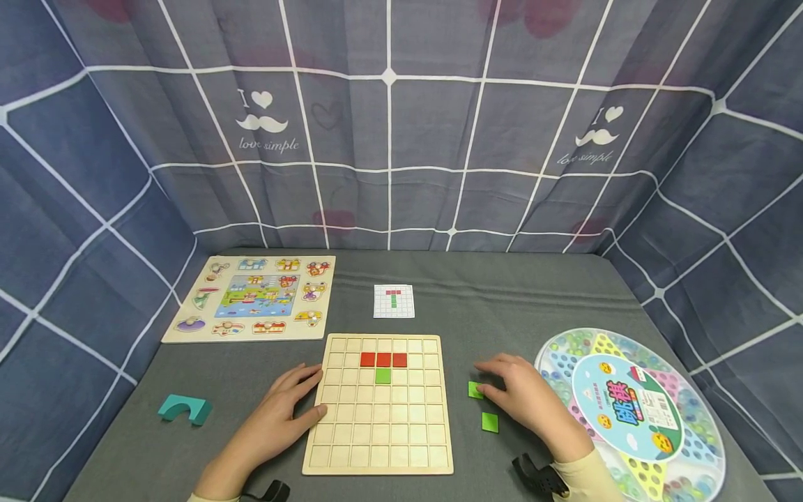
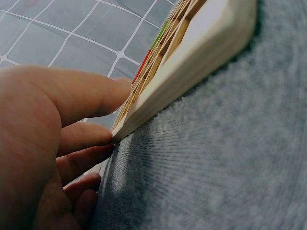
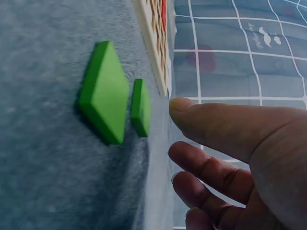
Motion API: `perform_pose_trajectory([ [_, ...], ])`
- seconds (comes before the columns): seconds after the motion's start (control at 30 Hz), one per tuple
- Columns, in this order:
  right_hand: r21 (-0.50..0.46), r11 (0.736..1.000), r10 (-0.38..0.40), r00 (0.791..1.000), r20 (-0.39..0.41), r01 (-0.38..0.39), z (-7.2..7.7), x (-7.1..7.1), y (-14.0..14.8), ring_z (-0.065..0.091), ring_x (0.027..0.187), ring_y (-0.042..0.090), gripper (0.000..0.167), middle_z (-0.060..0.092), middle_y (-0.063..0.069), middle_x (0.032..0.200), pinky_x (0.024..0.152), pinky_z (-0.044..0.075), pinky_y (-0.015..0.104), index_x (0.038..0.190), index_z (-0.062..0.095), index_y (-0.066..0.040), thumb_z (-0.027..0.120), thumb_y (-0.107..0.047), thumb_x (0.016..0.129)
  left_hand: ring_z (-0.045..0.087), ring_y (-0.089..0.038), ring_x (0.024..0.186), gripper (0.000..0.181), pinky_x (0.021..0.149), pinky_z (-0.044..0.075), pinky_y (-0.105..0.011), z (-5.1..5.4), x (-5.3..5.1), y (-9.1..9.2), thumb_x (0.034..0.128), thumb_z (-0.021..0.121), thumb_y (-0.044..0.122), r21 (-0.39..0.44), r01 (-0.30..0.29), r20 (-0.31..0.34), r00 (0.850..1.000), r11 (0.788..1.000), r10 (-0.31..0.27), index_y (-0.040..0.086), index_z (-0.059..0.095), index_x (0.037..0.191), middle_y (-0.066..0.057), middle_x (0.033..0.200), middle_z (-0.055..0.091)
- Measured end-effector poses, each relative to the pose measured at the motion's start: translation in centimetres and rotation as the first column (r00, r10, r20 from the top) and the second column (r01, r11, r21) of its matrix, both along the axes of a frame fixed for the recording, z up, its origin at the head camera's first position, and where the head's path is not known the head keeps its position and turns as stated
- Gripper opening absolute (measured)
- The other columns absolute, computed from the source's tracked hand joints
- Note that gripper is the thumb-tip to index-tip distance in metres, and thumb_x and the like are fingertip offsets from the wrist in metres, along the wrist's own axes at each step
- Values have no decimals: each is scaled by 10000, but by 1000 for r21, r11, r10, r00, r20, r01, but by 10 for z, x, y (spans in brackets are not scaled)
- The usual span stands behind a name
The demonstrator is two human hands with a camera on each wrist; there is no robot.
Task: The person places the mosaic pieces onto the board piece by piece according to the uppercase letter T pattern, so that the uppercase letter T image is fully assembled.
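A wooden grid board point(image 1: 376, 439) lies on the table, holding three red tiles point(image 1: 383, 360) in a row and a green tile point(image 1: 383, 376) below the middle one. My left hand point(image 1: 282, 411) rests against the board's left edge, thumb and fingertips touching it. To the right of the board lie two loose green tiles, a farther one point(image 1: 475, 390) and a nearer one point(image 1: 490, 422). My right hand point(image 1: 523, 397) is over the farther tile with thumb and fingers apart. In the right wrist view both tiles point(image 3: 103, 96) lie flat, with a gap between them and the thumb.
Behind the board lies a small pattern card point(image 1: 394, 312) with red and green squares. A picture puzzle board point(image 1: 251, 331) is at the back left, a teal arch block point(image 1: 185, 407) at the left. A round game board point(image 1: 627, 397) lies at the right, partly under the right forearm.
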State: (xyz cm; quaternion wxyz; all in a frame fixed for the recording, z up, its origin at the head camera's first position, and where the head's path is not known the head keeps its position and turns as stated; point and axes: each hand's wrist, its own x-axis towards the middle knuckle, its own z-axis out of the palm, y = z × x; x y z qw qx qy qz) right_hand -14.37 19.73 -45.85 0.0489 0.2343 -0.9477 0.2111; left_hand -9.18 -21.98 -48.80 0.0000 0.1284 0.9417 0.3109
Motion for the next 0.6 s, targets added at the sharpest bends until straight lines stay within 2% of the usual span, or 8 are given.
perform_pose_trajectory([
  [0.23,6,1000,-1,1000,1,1,-6,4,4,650,1003,232,336,699,9,1046,900,513,445,1119,753,-85,830,-181,807,288,-368,1422,634,1062,308,-642,0,0,0,927,691,413,-3,-3,-5,1000,1000,3,57,538,1430,-82,1488,452],
  [0.43,-11,999,31,999,-30,-32,-11,8,4,651,970,193,338,697,-35,1017,877,520,416,1119,751,-97,833,-169,799,286,-365,1423,641,1064,307,-640,-1,0,0,928,686,427,-2,-5,-4,1000,1000,5,63,535,1434,-81,1490,451],
  [0.6,-12,999,41,999,-27,-42,-13,9,2,646,970,189,348,692,-41,1020,869,522,417,1137,744,-100,828,-172,807,294,-363,1419,638,1062,310,-640,-1,0,-1,930,681,435,-8,-6,-9,1000,1000,5,70,538,1433,-76,1488,453],
])
